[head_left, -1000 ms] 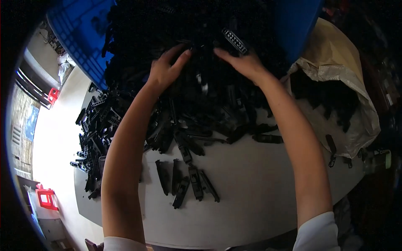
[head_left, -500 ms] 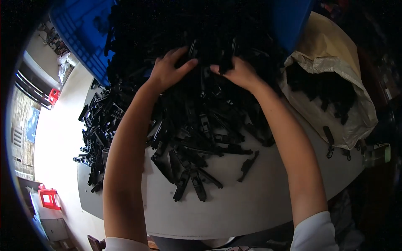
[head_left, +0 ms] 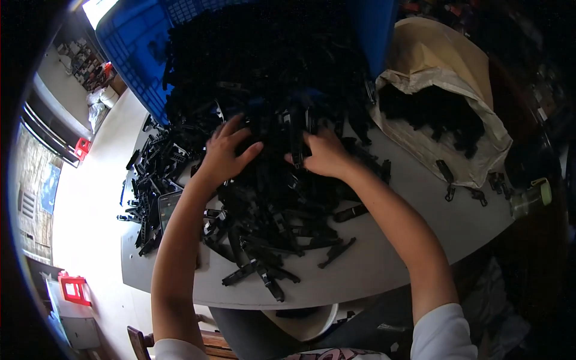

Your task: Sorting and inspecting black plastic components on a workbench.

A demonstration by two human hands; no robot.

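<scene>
A large heap of slim black plastic parts (head_left: 273, 207) spreads from a tipped blue basket (head_left: 129, 51) onto the pale table (head_left: 408, 240). On the heap's left side my left hand (head_left: 228, 150) presses into it, fingers spread and thumb held apart. Its fingertips partly sink among the dark pieces. My right hand (head_left: 325, 153) is a short way to the right, curled around parts, with an upright black piece between thumb and fingers. Shadow and the pieces hide some of its fingers.
At right lies an open pale sack (head_left: 489, 141) with black parts inside. Near it stands a clear bottle with a green lid (head_left: 534, 198). A phone (head_left: 168, 210) rests by my left forearm. Below the table edge is a white basin (head_left: 321, 324); red stools (head_left: 75, 289) stand at far left.
Both hands have come back toward me through the heap, away from the basket. My view has shifted too, and the basin below the table edge shows more now.
</scene>
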